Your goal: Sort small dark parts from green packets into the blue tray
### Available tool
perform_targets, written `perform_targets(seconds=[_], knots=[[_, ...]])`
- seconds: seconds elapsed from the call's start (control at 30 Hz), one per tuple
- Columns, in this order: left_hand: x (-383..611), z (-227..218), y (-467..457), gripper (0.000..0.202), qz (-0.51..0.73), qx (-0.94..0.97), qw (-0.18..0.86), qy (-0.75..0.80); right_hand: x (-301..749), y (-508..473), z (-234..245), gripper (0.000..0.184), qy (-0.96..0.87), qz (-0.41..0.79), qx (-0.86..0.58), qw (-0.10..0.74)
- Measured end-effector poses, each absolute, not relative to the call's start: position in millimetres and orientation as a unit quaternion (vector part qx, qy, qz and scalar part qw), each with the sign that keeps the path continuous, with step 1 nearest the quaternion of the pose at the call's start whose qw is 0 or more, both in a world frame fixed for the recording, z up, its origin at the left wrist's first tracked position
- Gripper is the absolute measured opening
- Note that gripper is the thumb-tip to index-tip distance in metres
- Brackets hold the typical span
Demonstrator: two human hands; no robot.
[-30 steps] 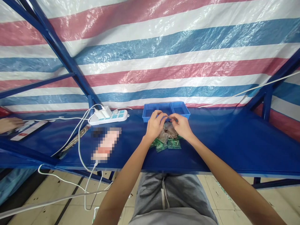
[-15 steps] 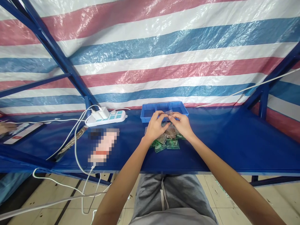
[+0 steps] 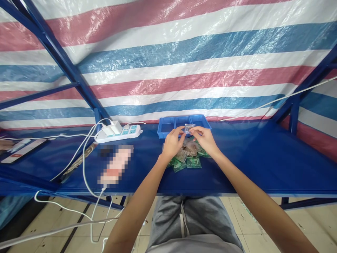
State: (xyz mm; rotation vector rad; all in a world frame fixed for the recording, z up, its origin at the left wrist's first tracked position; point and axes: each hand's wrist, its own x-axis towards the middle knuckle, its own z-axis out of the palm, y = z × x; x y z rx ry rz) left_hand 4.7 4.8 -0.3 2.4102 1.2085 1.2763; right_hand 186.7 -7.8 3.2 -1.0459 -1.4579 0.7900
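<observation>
My left hand [image 3: 172, 142] and my right hand [image 3: 204, 139] are raised together over a pile of small packets [image 3: 190, 156], some clear and some green, on the blue table. Both pinch one small clear packet [image 3: 189, 127] between their fingertips, holding it just in front of the blue divided tray [image 3: 168, 127]. The tray has three compartments and stands behind the pile, against the striped tarpaulin.
A white power strip [image 3: 119, 133] with plugs and white cables lies left of the tray. A blurred pinkish object [image 3: 116, 167] rests nearer the table's front edge. At the far left another person's hand [image 3: 4, 144] is beside a flat device [image 3: 21, 150]. Blue frame posts [image 3: 292, 116] rise at both sides.
Both hands rose off the pile with the clear packet and moved it toward the tray. The view shifted slightly, so the objects at left slid leftward.
</observation>
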Motion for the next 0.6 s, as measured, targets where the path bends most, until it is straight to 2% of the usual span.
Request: perform_targets(seconds=[0.07, 0.17, 0.53, 0.6], knots=[[4.2, -0.6, 5.7, 0.035, 0.417, 0.8, 0.087, 0.422, 194.7, -3.3, 2.7, 0.028, -0.607, 0.293, -0.473, 0.568], [3.8, 0.9, 5.3, 0.028, 0.405, 0.801, 0.084, 0.432, 209.3, 4.9, 1.1, 0.03, -0.584, 0.245, -0.525, 0.568], [3.6, 1.5, 4.4, 0.022, 0.375, 0.812, 0.079, 0.44, 220.2, 15.7, -11.5, 0.057, -0.55, 0.323, -0.539, 0.551], [3.2, 0.9, 5.0, 0.021, 0.37, 0.813, 0.076, 0.443, 220.5, 13.6, -8.5, 0.055, -0.555, 0.311, -0.543, 0.547]])
